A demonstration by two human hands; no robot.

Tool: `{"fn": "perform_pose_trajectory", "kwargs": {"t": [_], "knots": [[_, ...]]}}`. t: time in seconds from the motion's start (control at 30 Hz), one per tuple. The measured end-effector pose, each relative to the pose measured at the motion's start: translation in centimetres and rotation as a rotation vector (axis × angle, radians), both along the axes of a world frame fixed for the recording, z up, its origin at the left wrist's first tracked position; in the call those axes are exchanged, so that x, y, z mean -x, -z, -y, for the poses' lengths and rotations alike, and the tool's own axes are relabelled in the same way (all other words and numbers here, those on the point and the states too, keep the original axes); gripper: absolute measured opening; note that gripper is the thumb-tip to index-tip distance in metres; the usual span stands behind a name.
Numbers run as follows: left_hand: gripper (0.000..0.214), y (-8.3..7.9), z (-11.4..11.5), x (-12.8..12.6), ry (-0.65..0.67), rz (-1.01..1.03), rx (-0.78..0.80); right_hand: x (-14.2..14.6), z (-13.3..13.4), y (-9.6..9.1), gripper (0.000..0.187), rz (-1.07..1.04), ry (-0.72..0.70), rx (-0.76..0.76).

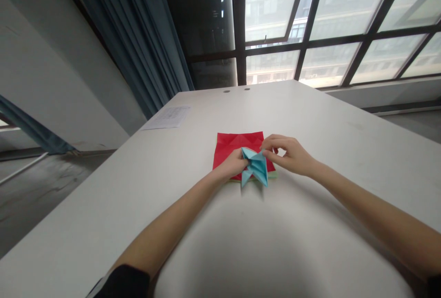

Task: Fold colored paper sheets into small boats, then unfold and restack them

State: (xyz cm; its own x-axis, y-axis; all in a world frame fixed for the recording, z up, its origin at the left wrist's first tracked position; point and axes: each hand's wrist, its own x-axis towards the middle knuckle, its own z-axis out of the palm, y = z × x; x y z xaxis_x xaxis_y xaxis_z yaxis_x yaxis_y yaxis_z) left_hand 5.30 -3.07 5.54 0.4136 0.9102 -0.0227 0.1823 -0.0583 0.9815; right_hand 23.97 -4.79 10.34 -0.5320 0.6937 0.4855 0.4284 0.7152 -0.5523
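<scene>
A folded piece of light blue origami paper (257, 166) is held between my two hands, above the near edge of a red paper sheet (227, 144). It has several pointed corners, two of them pointing down toward me. My left hand (235, 163) grips its left side, with the fingers partly hidden behind the folds. At its upper right corner my right hand (285, 153) pinches the paper between thumb and fingertips. The red sheet shows crease lines and lies flat, with a pale green sheet (272, 175) peeking out beneath it.
The white table (310, 123) stretches away toward large windows. A printed sheet of paper (167, 117) lies near its left edge. Two round cable holes are at the far end. A blue curtain (138, 36) hangs beyond the table on the left.
</scene>
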Motion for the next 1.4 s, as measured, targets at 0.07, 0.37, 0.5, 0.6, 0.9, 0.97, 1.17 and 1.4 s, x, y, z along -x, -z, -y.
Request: {"fn": "perform_pose_trajectory", "kwargs": {"t": [0.07,0.37,0.5,0.6,0.9,0.97,1.17,1.4], "knots": [[0.006,0.3,-0.1,0.2,0.043,0.018,0.008,-0.1,-0.1,0.0,0.016,-0.084,0.062,0.037],[0.031,-0.3,0.4,0.1,0.089,0.218,0.046,-0.7,-2.6,1.7,0.022,-0.557,0.277,0.54],[0.026,0.1,0.0,0.1,-0.056,0.239,0.085,-0.3,-2.3,1.9,0.026,-0.528,0.208,0.588],[0.023,0.3,-0.3,0.1,-0.184,0.242,0.078,0.0,-1.8,1.9,0.029,-0.417,0.159,0.515],[0.032,-0.4,-0.5,-0.2,-0.387,0.236,0.083,0.3,-1.2,2.3,0.036,-0.169,0.099,0.514],[0.035,-0.4,-0.5,-0.2,-0.379,0.211,0.045,0.3,-1.1,2.2,0.035,-0.122,0.109,0.502],[0.042,0.2,-1.0,-0.2,-0.386,0.17,-0.031,0.3,-1.6,3.0,0.02,-0.061,0.095,0.44],[0.047,0.6,-0.9,-0.2,-0.374,0.143,-0.02,0.8,-1.6,3.6,0.016,0.017,0.139,0.329]]}}
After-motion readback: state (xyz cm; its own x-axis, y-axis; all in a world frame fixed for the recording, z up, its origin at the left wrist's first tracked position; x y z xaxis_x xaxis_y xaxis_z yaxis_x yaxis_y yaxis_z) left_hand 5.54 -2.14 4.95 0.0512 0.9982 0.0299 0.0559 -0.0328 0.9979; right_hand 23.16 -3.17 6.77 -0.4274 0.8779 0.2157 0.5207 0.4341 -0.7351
